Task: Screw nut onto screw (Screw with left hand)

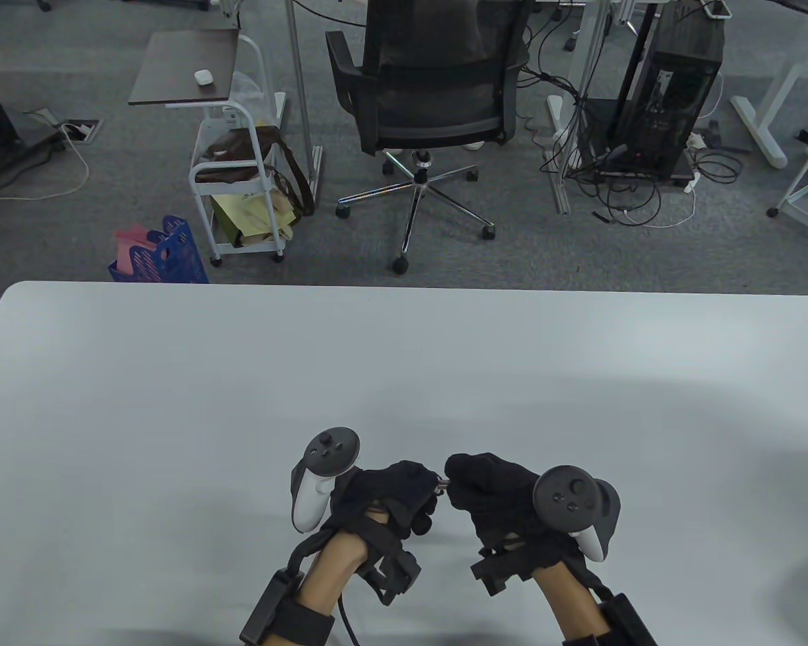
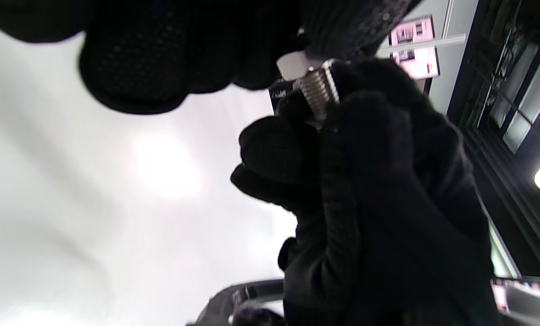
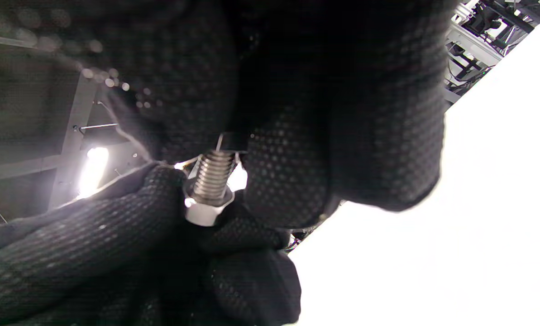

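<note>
1. My left hand (image 1: pixel 390 494) and right hand (image 1: pixel 491 491) meet fingertip to fingertip just above the near part of the white table (image 1: pixel 175 404).
2. My right hand's fingers curl tightly around the screw (image 2: pixel 317 90), a silver threaded shaft, mostly hidden by the glove.
3. My left hand's fingertips pinch the nut (image 3: pixel 205 209), a pale silver hexagon sitting on the screw's thread.

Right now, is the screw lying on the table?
No. The screw is held in the air between both gloved hands, with the nut on its thread, above the table.
</note>
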Available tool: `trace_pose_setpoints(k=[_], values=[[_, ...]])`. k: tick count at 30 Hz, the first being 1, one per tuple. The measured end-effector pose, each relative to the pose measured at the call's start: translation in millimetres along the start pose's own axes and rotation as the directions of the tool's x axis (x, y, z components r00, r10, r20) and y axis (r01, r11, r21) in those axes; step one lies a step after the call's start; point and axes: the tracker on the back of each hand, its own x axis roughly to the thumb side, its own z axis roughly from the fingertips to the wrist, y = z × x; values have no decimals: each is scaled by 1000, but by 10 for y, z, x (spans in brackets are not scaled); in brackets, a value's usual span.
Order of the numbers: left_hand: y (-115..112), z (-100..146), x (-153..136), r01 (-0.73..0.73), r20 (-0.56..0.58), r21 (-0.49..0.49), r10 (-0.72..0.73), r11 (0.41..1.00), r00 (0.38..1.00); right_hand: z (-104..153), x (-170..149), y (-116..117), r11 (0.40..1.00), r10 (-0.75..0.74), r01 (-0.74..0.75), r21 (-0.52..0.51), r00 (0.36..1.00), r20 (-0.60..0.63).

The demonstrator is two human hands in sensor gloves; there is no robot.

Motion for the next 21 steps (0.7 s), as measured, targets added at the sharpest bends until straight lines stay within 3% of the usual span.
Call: trace_pose_setpoints(k=[2,6,12,17,21], values=[[2,-3,-22,-41,4,-25,41,999,999,-4,-8,-11,1000,-20,20,-8,1000,-8],[18,-5,-54,-40,-3,48,40,998,999,-5,-5,-12,1000,-29,29,-6,1000,-9],[4,-5,-19,-31,3,-9,31,999,1000,-3,-6,-1,1000,-14,14,2,1000,-5],[16,11,-38,-35,7,56,34,998,999,-1,10,22,1000,-1,1,10,1000,3],[4,9,5,-18,12,24,18,1000,1000,2,18,22,1000,-1,1,9,1000,11]])
